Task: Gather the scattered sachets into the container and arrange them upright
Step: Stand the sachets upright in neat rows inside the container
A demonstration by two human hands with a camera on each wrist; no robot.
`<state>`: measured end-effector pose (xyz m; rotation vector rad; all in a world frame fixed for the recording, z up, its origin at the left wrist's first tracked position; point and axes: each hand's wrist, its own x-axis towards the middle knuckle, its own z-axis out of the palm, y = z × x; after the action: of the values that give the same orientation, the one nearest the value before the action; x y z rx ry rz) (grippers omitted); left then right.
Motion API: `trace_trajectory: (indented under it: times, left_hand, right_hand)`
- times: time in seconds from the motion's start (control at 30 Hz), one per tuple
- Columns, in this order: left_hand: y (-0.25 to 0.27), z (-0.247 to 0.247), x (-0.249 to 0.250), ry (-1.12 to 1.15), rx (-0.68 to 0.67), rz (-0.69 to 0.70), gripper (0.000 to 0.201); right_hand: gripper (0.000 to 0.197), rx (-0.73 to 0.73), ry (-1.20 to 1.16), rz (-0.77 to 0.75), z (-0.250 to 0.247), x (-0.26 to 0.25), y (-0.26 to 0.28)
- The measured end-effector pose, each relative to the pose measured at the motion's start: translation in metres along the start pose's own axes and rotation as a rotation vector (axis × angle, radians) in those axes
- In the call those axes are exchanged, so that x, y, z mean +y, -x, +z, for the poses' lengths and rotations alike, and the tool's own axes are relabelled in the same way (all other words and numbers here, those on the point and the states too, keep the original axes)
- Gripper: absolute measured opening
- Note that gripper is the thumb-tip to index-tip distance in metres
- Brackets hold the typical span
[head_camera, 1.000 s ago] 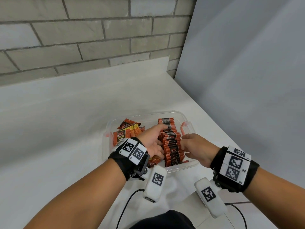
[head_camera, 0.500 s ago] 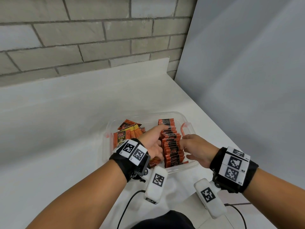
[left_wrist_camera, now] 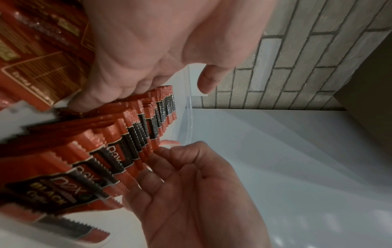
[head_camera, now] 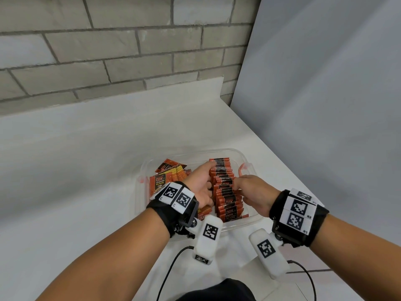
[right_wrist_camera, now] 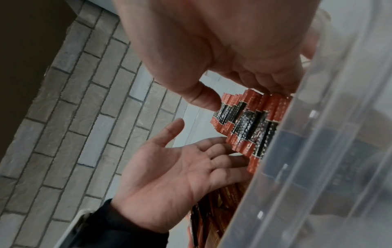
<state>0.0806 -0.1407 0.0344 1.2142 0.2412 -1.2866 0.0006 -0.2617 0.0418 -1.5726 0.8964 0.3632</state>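
Note:
A clear plastic container (head_camera: 243,155) sits on the white counter. In its right half, orange-red sachets (head_camera: 225,192) stand upright in a packed row (left_wrist_camera: 135,139). Several loose sachets (head_camera: 165,177) lie or lean in the left half. My left hand (head_camera: 208,177) presses its flat fingers (right_wrist_camera: 224,161) against the row's left side, thumb stretched toward the far end. My right hand (head_camera: 240,190) is on the row's right side, with bent fingers (left_wrist_camera: 161,161) touching the sachet edges and the thumb (right_wrist_camera: 203,99) on the tops. Neither hand lifts a sachet.
A brick wall (head_camera: 130,51) runs behind the counter and a grey panel (head_camera: 325,105) closes off the right. The counter's front edge lies close under my wrists. Cables (head_camera: 171,268) trail from the wrist cameras. The container wall (right_wrist_camera: 318,151) stands right beside my right hand.
Both hands stay at the sachet row. My right wrist has shifted slightly left toward the row; the left hand has hardly moved.

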Motion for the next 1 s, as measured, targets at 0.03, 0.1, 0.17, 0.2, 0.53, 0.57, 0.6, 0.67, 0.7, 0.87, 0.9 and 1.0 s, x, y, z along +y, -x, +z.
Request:
trace_trajectory:
  times: [0.03,0.1,0.17,0.2,0.53,0.57,0.6,0.67,0.7,0.87,0.9,1.0]
  left_hand:
    - [0.0,0.0,0.0,0.0,-0.006,-0.003,0.062]
    - [0.0,0.0,0.0,0.001,-0.015,-0.009,0.061]
    - [0.0,0.0,0.001,-0.002,-0.016,-0.007,0.055]
    - [0.0,0.0,0.002,-0.003,-0.017,-0.007,0.051]
    - [-0.004,0.002,0.006,0.026,0.024,0.048,0.033]
    - [-0.004,0.002,0.007,0.028,0.019,0.047,0.034]
    - [-0.004,0.002,0.006,0.029,0.01,0.042,0.035]
    - [-0.004,0.002,0.006,0.032,0.003,0.028,0.038]
    - [-0.005,0.001,0.006,0.034,0.004,0.024,0.038]
    - [-0.006,0.001,0.01,0.092,0.05,0.037,0.035]
    - [-0.006,0.002,0.01,0.104,0.039,0.028,0.037]
    - [-0.005,0.005,0.011,0.157,0.012,0.024,0.039]
  right_hand:
    - [0.012,-0.007,-0.011,0.001,0.001,0.0,0.0]
    - [0.015,-0.025,-0.02,-0.005,0.002,-0.001,-0.001]
    - [0.015,-0.032,-0.012,-0.025,0.001,-0.001,-0.003]
    - [0.015,-0.022,-0.001,-0.037,0.001,-0.002,-0.003]
    - [0.021,-0.011,0.018,-0.045,0.001,-0.009,-0.008]
    - [0.022,-0.017,0.014,-0.043,0.001,-0.01,-0.007]
    - [0.023,-0.03,0.008,-0.041,0.001,-0.01,-0.008]
    - [0.025,-0.052,0.001,-0.035,0.001,-0.01,-0.009]
    - [0.025,-0.057,-0.001,-0.033,0.001,-0.01,-0.01]
    - [0.016,-0.026,0.002,-0.032,0.0,-0.013,-0.015]
    - [0.017,-0.035,-0.003,-0.027,0.0,-0.014,-0.016]
    - [0.024,-0.063,-0.012,-0.032,0.001,-0.013,-0.016]
